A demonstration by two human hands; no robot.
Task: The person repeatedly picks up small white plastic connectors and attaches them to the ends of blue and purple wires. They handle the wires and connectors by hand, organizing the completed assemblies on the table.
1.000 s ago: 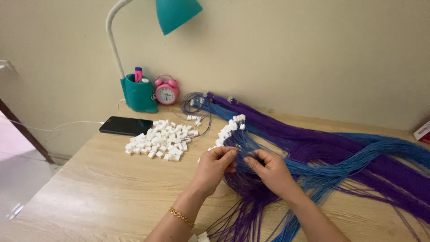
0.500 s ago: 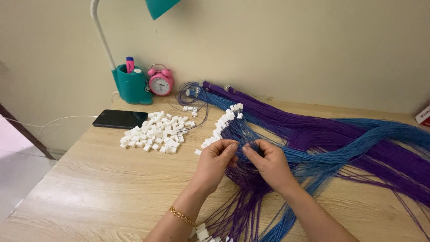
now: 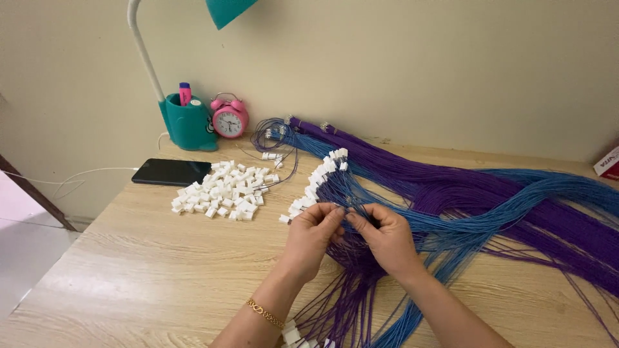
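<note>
Left hand [image 3: 312, 237] and right hand [image 3: 385, 240] pinching thin purple and blue wires [image 3: 412, 193] together, fingertips meeting, beside heap of small white plastic connectors [image 3: 222, 191] on pale wooden table [image 3: 116, 270].

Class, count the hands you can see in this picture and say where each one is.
2. The left hand and the right hand meet over the blue and purple wires at the table centre, both pinching wires. No others show.

phone [image 3: 169, 172]: black, flat, screen dark, table's left | box [image 3: 607, 163]: red-white, right edge
</note>
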